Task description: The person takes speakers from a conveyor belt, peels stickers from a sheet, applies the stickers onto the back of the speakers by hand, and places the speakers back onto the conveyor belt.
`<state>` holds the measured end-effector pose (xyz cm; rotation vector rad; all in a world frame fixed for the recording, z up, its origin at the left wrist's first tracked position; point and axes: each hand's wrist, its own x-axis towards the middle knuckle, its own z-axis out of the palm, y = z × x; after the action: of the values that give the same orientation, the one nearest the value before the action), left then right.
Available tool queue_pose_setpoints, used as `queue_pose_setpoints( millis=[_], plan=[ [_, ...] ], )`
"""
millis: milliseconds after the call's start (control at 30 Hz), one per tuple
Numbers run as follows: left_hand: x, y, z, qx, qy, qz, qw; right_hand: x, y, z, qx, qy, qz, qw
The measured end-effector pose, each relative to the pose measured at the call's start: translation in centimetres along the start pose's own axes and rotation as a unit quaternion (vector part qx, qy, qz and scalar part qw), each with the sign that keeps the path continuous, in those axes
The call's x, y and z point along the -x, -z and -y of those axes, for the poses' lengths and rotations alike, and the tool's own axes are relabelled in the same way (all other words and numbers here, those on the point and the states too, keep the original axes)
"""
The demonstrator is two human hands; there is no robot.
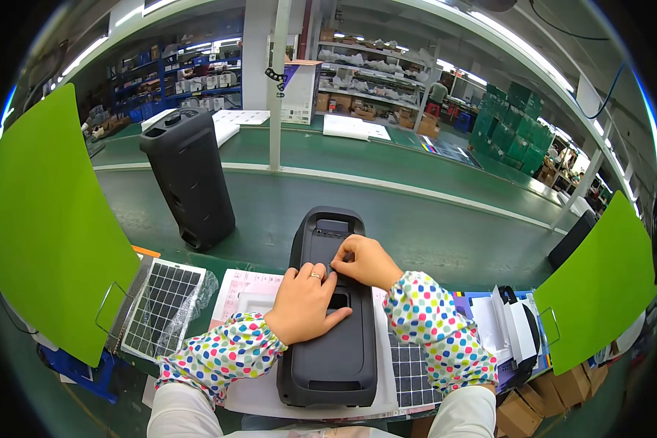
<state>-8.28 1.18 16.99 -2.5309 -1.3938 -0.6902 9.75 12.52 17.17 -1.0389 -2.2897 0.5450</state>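
Observation:
A black portable speaker (328, 365) lies on its side lengthwise before me, its recessed carry handle (332, 225) at the far end. My left hand (306, 306) rests flat on the speaker's middle, fingers stretched and thumb apart, with a ring on one finger. Just beyond it, my right hand (369, 263) is closed in a pinch against the speaker's surface. Whatever is between those fingertips is too small or hidden to make out. Both forearms wear sleeve covers with coloured dots. Under the speaker are white and pink printed sheets (233, 288).
Another black speaker (190, 179) stands upright at the left on the green line. Solar panels (164, 306) lie on both sides of my work. Green partitions (44, 226) flank the bench. White packaging (515, 325) sits at the right, and cardboard boxes (555, 394) are below.

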Motion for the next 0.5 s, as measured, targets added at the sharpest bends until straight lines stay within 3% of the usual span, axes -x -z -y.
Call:
queue_pose_setpoints(
  millis=[33, 67, 167, 267, 400, 500],
  plan=[
    [0.1, -0.1, 0.0, -0.004, -0.003, -0.005, 1.000, 0.3, -0.2, 0.0, 0.055, 0.060, -0.037, 0.996],
    [0.2, -0.2, 0.0, -0.009, -0.005, -0.009, 1.000, 0.9, 0.3, 1.8, 0.071, -0.007, -0.017, 0.997],
    [0.4, -0.3, 0.0, 0.000, -0.010, -0.018, 1.000, 1.7, 0.2, 2.5, 0.188, 0.028, -0.065, 0.980],
    [0.5, -0.6, 0.2, -0.004, -0.032, -0.043, 0.999, 1.4, -0.1, 1.6, 0.140, -0.022, -0.116, 0.983],
    [0.4, -1.1, 0.4, 0.006, -0.030, -0.002, 1.000, 1.2, -2.9, -1.6, 0.080, -0.091, -0.095, 0.988],
    [0.3, -1.6, 1.0, 0.032, -0.040, 0.033, 0.998, 1.1, -3.7, -3.3, 0.051, -0.030, -0.126, 0.990]
  ],
)
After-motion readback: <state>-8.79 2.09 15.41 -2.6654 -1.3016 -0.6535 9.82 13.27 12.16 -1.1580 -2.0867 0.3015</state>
